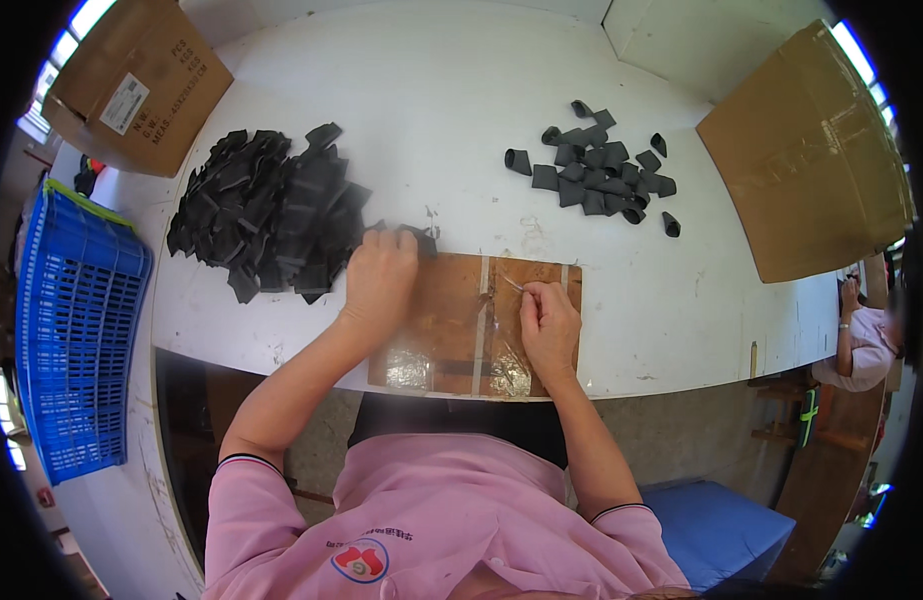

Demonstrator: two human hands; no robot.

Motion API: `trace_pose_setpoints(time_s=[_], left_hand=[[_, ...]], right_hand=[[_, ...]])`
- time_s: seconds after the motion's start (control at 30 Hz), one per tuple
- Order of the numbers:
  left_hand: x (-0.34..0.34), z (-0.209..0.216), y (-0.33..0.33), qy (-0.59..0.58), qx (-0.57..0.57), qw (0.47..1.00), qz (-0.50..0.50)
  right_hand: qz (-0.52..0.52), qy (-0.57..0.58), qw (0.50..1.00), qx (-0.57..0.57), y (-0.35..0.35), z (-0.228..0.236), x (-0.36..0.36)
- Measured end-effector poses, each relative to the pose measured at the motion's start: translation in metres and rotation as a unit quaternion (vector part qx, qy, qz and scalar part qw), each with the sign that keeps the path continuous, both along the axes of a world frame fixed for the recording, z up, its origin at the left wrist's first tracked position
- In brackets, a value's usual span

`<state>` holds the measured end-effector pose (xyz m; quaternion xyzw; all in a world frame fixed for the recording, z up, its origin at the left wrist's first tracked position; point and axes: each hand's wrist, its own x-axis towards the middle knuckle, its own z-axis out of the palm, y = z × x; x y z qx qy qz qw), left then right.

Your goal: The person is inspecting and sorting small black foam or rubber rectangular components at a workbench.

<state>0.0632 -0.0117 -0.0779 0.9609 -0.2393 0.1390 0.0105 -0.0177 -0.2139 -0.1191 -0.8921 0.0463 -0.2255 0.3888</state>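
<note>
My left hand (383, 275) is closed at the right edge of a heap of flat black fabric pieces (271, 210). A black fabric piece (421, 240) shows at its fingertips, partly hidden by them. Over the right part of a brown cardboard sheet (446, 320), my right hand (553, 325) pinches a thin, light-coloured pointed tool (511, 283); its exact kind is too small to tell. Strips of tape cross the sheet, which lies at the table's front edge. Farther off on the right is a loose group of short black fabric tubes (606, 172), some showing open ends.
Cardboard boxes stand at the far left (146, 90) and the right (806, 155) of the white table (671, 320). A blue plastic basket (81, 335) is at the left. Below the table on the right sits a blue box-shaped thing (716, 535). Another person (866, 340) is at the far right.
</note>
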Motion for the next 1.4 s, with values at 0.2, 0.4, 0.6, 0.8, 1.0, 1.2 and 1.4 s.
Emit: trace_pose_setpoints(time_s=[0.2,0.4,0.6,0.8,1.0,1.2,1.4], left_hand=[[-0.038,-0.009,-0.01,0.052,-0.015,0.998,-0.014],[-0.064,-0.006,-0.019,0.104,-0.085,0.991,-0.01],[-0.062,0.008,0.008,0.098,-0.275,0.956,-0.023],[-0.031,0.008,0.037,0.149,-0.325,0.933,0.037],[-0.029,-0.016,0.054,0.244,-0.301,0.912,0.136],[-0.03,-0.027,0.077,0.32,-0.466,0.811,0.149],[-0.067,0.039,0.047,0.356,-0.653,0.665,0.067]], right_hand=[[-0.005,0.003,1.0,-0.003,0.002,0.001,0.001],[-0.004,-0.003,1.0,-0.009,0.001,0.0,0.004],[-0.012,0.007,1.0,-0.009,-0.001,-0.001,0.005],[-0.012,0.0,1.0,-0.015,-0.001,-0.005,0.004],[-0.014,-0.009,1.0,-0.019,0.001,-0.004,0.003],[-0.009,-0.007,1.0,-0.007,0.0,-0.004,0.003],[0.09,-0.043,0.984,0.149,0.026,0.03,-0.029]])
